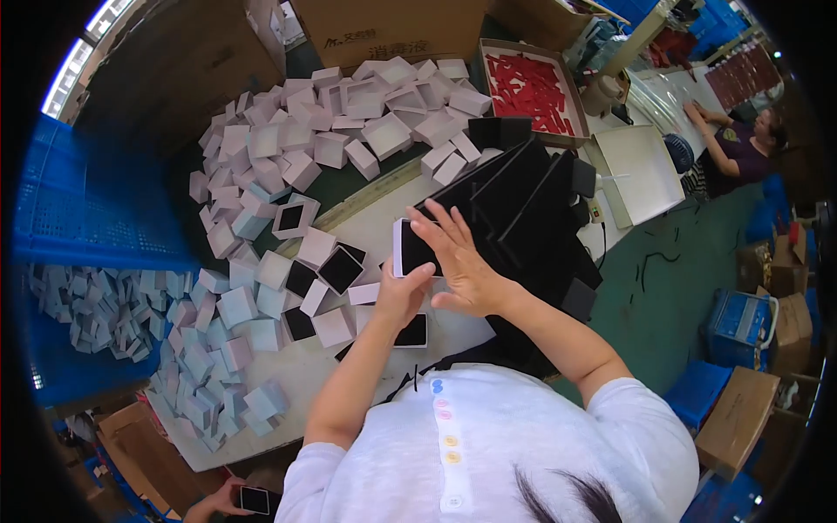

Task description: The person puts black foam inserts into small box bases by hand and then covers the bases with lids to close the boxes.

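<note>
My left hand [405, 292] grips a small white box [398, 248] with a black pad inside it, thumb along its near edge. Over the box's right side is my right hand [462, 266], its fingers stretched and spread; whether the fingertips touch the pad I cannot tell. Dark foam sheets [532, 205] lie stacked just beyond and right of my right hand. Left of my hands, several white boxes with black pads, such as this lined box [341, 270], lie among white box pieces. Another lined box [411, 331] lies beside my left wrist.
A large heap of white boxes [296, 131] covers the table's far and left parts. A tray of red strips [527, 91] stands at the back, near an open carton lid [634, 174]. A blue crate [105, 200] is at left. Another person [741, 144] works at right; a person's hand [218, 501] shows bottom left.
</note>
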Demonstrator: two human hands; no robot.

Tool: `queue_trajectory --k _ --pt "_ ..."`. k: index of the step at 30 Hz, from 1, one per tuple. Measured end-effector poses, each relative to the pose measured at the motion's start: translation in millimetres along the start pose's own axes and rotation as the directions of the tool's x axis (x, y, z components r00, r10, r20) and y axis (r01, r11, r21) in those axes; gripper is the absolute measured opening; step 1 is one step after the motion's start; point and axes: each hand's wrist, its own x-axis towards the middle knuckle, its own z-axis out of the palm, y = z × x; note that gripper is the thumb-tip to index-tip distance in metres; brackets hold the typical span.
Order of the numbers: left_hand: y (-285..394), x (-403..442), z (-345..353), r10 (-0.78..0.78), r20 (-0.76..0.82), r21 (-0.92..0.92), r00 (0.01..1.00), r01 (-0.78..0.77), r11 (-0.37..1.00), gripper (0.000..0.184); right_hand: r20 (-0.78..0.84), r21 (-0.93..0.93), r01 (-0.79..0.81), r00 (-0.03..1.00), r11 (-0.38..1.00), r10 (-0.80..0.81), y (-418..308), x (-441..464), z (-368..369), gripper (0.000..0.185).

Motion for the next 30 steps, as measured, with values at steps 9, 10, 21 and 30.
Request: queue_trajectory --k 9,10,21,30 --pt "70.2 -26.2 -55.4 0.76 0.049 0.995 0.648 0.031 -0.091 0.083 -0.337 -0.427 -0.361 0.914 0.829 0.225 69.5 -76.6 -113.0 0.072" --pt "75.1 -26.2 -40.7 0.798 0.151 0.978 0.583 0.032 -0.208 0.08 -0.45 -0.461 -0.457 0.859 0.76 0.244 94.8 -88.0 -130.2 0.074" --pt "45.8 139.7 -10.8 0.634 0.331 0.927 0.699 -0.367 -0.08 0.048 -0.385 -0.693 -0.542 0.835 0.475 0.392 171.0 -103.2 -185.2 0.055" --pt "66.7 215.8 -74.0 0.623 0.399 0.916 0.672 -0.314 -0.249 0.02 -0.651 0.496 -0.392 0.422 0.775 0.631 101.9 -52.3 -172.5 0.027"
